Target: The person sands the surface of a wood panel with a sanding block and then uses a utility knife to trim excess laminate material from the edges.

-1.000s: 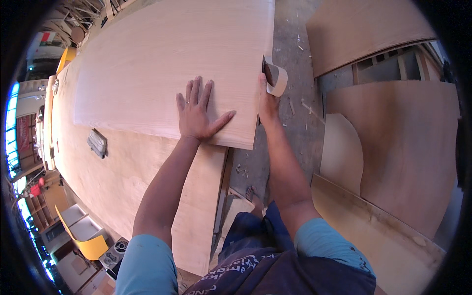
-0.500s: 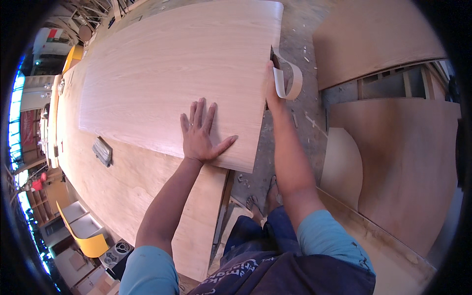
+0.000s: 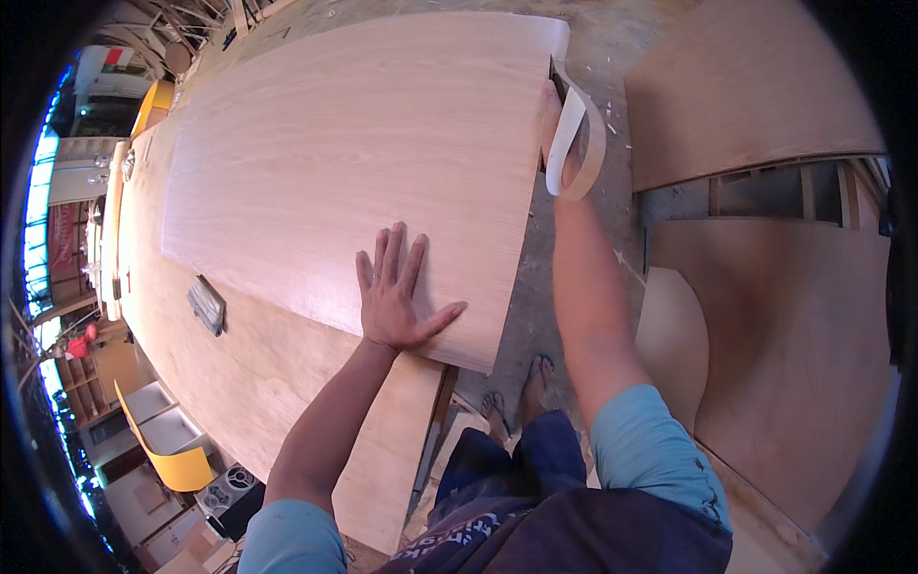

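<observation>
A large pale wood-grain panel (image 3: 316, 143) lies flat on the workbench, its near corner overhanging the bench. My left hand (image 3: 390, 304) rests palm down near that corner, fingers spread. At the panel's right edge, my right hand (image 3: 551, 117) is closed around a dark, flat tool (image 3: 557, 70), mostly hidden by the hand, so I cannot tell its exact kind. A thin pale strip (image 3: 596, 143) runs from the edge beside the tool and loops back over the right wrist.
The plywood bench top (image 3: 306, 368) carries a small grey block (image 3: 206, 304) left of the panel. Brown boards (image 3: 775, 325) and a pale curved piece (image 3: 672, 335) stand to the right. Shavings dot the concrete floor (image 3: 612, 57). A yellow curved piece (image 3: 182, 469) sits at lower left.
My right hand has slid farther away along the panel's edge with the dark tool. The strip's loop now hangs longer across the wrist. My left hand stays flat on the panel.
</observation>
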The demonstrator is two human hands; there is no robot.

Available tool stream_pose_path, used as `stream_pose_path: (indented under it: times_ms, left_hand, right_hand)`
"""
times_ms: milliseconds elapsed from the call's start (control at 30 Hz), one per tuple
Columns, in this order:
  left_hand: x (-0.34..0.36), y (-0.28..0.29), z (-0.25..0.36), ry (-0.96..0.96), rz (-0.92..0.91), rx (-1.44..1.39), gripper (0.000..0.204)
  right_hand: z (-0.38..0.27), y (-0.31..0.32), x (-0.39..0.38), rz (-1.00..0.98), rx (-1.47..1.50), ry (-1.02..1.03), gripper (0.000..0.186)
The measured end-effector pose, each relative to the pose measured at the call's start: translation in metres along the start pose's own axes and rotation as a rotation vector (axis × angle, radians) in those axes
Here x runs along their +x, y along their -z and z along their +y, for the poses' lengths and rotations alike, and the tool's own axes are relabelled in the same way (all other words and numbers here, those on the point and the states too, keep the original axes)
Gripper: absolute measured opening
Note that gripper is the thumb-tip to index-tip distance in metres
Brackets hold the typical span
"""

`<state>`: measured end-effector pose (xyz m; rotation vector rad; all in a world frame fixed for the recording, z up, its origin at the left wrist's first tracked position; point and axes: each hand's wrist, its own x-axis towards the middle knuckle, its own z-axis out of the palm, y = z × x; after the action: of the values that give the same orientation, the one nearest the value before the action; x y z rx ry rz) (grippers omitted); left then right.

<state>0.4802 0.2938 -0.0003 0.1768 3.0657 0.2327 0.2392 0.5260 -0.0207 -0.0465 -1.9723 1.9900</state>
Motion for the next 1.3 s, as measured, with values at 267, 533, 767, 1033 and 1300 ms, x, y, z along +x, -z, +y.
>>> stream_pose_path:
  times_ms: [267,533,767,1033,1300]
  left_hand:
    - [0.005,0.003,0.003,0.001,-0.014,0.000,0.116]
    - [0.004,0.001,-0.003,0.011,-0.034,-0.020,0.115]
    - [0.007,0.004,-0.001,0.005,-0.017,-0.033,0.118]
    - [0.009,0.003,0.001,-0.015,0.020,-0.058,0.114]
    - [0.003,0.000,0.004,-0.030,0.060,-0.071,0.109]
  right_hand:
    - [0.073,-0.020,0.081,0.141,-0.072,-0.232,0.062]
    - [0.084,-0.037,0.137,0.135,-0.055,-0.139,0.057]
    - [0.116,0.015,0.122,0.128,-0.161,-0.077,0.054]
    - [0.220,0.298,-0.273,-0.167,-1.096,-0.849,0.051]
    - [0.088,0.485,-0.451,-0.357,-1.256,-1.519,0.047]
